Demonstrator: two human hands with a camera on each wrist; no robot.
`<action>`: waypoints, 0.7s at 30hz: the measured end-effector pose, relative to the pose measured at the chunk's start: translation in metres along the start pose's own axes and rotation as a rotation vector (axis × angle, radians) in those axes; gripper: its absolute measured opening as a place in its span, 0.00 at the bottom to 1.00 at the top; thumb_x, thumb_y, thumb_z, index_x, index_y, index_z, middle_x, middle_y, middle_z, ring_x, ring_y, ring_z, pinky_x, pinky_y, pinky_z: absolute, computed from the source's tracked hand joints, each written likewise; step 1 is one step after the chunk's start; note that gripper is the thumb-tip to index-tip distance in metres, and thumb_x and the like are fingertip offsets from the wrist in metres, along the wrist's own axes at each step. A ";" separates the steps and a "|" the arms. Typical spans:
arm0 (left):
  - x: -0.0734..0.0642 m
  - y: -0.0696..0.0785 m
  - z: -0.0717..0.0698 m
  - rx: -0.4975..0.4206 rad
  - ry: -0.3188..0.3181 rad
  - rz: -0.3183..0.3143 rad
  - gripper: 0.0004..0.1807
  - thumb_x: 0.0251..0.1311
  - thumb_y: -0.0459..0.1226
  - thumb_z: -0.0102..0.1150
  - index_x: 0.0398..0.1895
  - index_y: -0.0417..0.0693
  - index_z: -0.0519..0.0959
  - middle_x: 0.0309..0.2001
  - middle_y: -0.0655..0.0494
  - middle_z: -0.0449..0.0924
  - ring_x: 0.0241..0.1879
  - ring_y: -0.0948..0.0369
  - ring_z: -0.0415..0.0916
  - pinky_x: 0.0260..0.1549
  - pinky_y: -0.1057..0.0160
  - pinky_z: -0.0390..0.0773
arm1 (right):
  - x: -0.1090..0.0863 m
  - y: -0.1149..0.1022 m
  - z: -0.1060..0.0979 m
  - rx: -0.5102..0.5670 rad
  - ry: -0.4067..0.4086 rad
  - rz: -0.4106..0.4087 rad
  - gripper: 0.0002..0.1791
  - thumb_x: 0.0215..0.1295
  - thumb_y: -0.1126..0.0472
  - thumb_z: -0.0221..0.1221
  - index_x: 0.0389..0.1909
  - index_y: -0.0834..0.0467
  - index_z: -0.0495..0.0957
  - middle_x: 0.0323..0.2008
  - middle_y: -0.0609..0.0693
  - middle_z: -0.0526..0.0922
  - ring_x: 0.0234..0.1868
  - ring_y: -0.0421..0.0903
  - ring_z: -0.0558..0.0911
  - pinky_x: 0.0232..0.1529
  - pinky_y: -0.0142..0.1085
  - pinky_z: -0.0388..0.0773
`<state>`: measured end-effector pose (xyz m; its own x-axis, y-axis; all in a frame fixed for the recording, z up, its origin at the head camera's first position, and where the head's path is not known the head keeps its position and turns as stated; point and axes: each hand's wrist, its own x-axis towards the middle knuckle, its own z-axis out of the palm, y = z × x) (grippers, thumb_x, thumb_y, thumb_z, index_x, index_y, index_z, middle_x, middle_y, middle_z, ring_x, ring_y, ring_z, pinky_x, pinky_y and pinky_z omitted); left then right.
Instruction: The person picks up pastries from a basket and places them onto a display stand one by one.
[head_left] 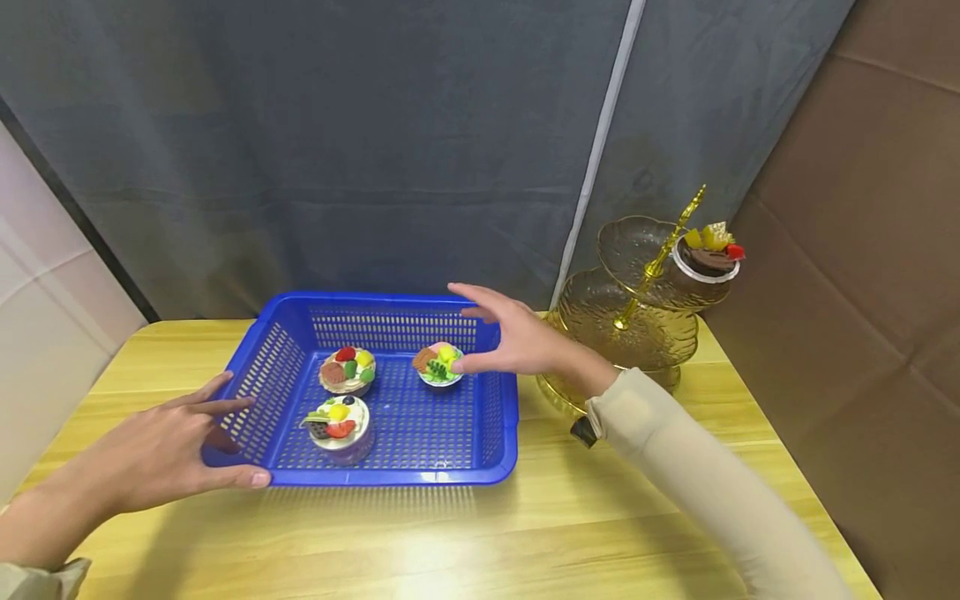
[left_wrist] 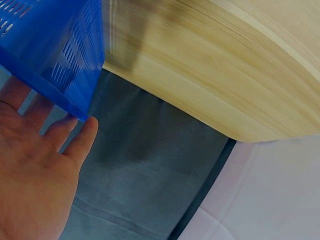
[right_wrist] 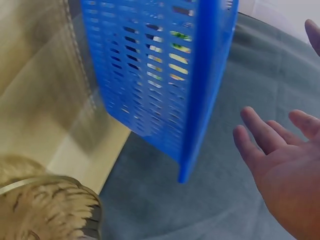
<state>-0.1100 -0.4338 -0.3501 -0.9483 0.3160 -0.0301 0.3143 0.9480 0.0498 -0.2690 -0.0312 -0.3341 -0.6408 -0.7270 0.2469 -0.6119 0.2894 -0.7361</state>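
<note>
A blue plastic basket (head_left: 352, 477) holds three small decorated dessert cups. Two stand at its left: one with fruit toppings (head_left: 347, 372) at the back, and a white-topped cup (head_left: 341, 429) in front. The third cup (head_left: 438, 365), with yellow and green toppings, is at the right. My left hand (head_left: 168, 450) rests at the basket's left rim, fingers fairly straight over it and thumb along the front corner. My right hand (head_left: 517, 337) reaches over the right rim, fingers spread, holding nothing. Its thumb tip overlaps the right-hand cup's edge in the head view.
A gold tiered stand (head_left: 622, 321) with scalloped clear plates is on the right of the wooden table (head_left: 420, 542). A chocolate dessert cup (head_left: 705, 262) sits on its top plate. Grey cloth (head_left: 375, 150) hangs behind the table, brown cloth (head_left: 847, 275) at the right.
</note>
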 end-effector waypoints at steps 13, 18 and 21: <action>0.000 0.001 -0.001 -0.009 -0.008 -0.018 0.28 0.48 0.67 0.65 0.31 0.54 0.90 0.60 0.38 0.78 0.71 0.32 0.53 0.42 0.34 0.77 | 0.018 0.024 0.025 -0.091 -0.115 0.111 0.54 0.52 0.47 0.75 0.76 0.56 0.57 0.74 0.54 0.61 0.67 0.55 0.72 0.67 0.49 0.67; 0.000 0.001 0.000 -0.012 -0.008 -0.021 0.28 0.48 0.67 0.65 0.31 0.55 0.90 0.61 0.38 0.77 0.71 0.33 0.52 0.40 0.35 0.78 | 0.020 0.024 0.030 -0.232 -0.170 0.115 0.55 0.51 0.43 0.74 0.76 0.55 0.57 0.75 0.53 0.61 0.72 0.51 0.66 0.70 0.45 0.62; -0.001 0.001 0.000 -0.010 -0.003 -0.020 0.28 0.48 0.67 0.65 0.31 0.55 0.90 0.61 0.38 0.77 0.71 0.33 0.52 0.40 0.35 0.78 | 0.022 0.024 0.033 -0.290 -0.195 0.122 0.55 0.51 0.41 0.73 0.76 0.55 0.57 0.75 0.53 0.60 0.75 0.50 0.60 0.72 0.44 0.57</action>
<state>-0.1091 -0.4333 -0.3499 -0.9543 0.2969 -0.0344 0.2946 0.9538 0.0595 -0.2826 -0.0611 -0.3669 -0.6340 -0.7730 0.0227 -0.6600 0.5255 -0.5369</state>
